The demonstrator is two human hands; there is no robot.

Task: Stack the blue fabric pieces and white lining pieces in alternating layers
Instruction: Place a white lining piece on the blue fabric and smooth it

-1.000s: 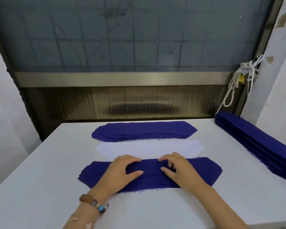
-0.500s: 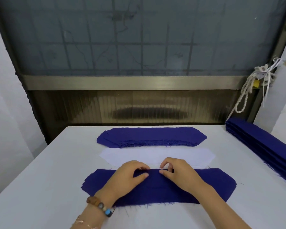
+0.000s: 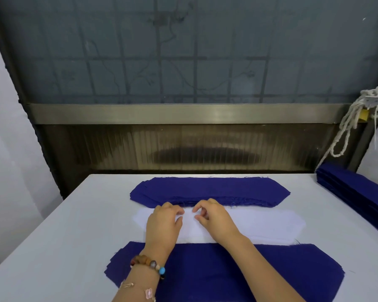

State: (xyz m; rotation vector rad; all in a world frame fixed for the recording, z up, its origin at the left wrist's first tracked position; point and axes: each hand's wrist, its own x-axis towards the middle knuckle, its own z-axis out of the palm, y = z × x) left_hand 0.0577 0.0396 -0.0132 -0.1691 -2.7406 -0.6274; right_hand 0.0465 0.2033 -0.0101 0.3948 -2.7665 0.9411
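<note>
Through the head camera: a moment ago both my hands lay on the near blue stack (image 3: 205,271), pressing its top piece flat. Now they have moved forward onto the white lining pile (image 3: 260,223), which lies on the table (image 3: 52,236) between that stack and the far blue pile (image 3: 210,189). My left hand (image 3: 164,225) and right hand (image 3: 215,219) sit close together at the pile's middle, fingers curled down at its far edge. I cannot tell whether either has pinched a sheet yet; no white layer shows lifted. I judge the blue layer is settled and a white piece comes next, to be drawn back onto the near blue stack. A side stack (image 3: 358,192) of blue pieces waits at the table's right edge.
</note>
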